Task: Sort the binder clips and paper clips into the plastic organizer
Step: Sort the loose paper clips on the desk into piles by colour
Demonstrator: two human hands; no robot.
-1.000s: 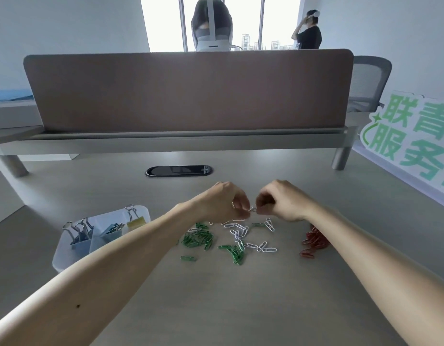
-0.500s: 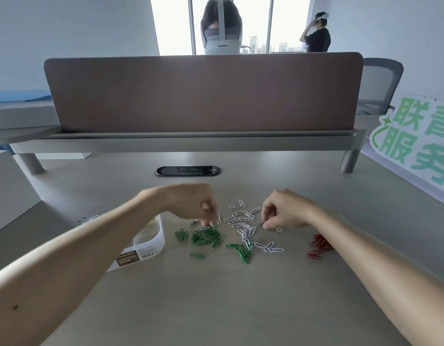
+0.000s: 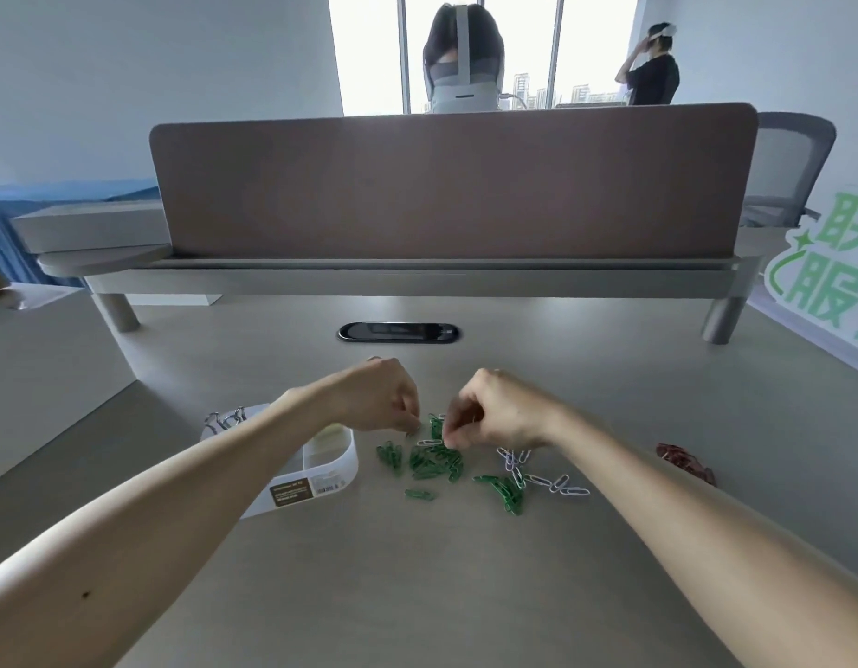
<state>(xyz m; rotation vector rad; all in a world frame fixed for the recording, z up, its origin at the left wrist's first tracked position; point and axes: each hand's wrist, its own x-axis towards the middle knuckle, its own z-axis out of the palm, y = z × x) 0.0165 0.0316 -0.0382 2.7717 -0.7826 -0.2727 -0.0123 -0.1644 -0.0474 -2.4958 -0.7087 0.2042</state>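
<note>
My left hand (image 3: 378,400) is curled with its fingertips down on the far edge of a pile of green paper clips (image 3: 434,461); I cannot see whether it holds one. My right hand (image 3: 496,412) pinches the end of a white paper clip (image 3: 429,442) lying on that green pile. More green clips (image 3: 504,491) and a string of white paper clips (image 3: 547,480) lie to the right. Red paper clips (image 3: 685,462) sit further right. The clear plastic organizer (image 3: 342,467) stands left of the piles, half hidden by my left forearm, with binder clips (image 3: 224,419) at its far end.
A brown divider panel (image 3: 451,185) on a raised shelf closes the far side of the desk, with a black cable port (image 3: 398,332) in front of it. Two people wearing headsets are beyond it. A green-lettered sign (image 3: 832,282) stands at the right.
The hands came apart from a shared pinch above the white clips; both now reach down at the green pile. The view has swung left, so the clips appear further right.
</note>
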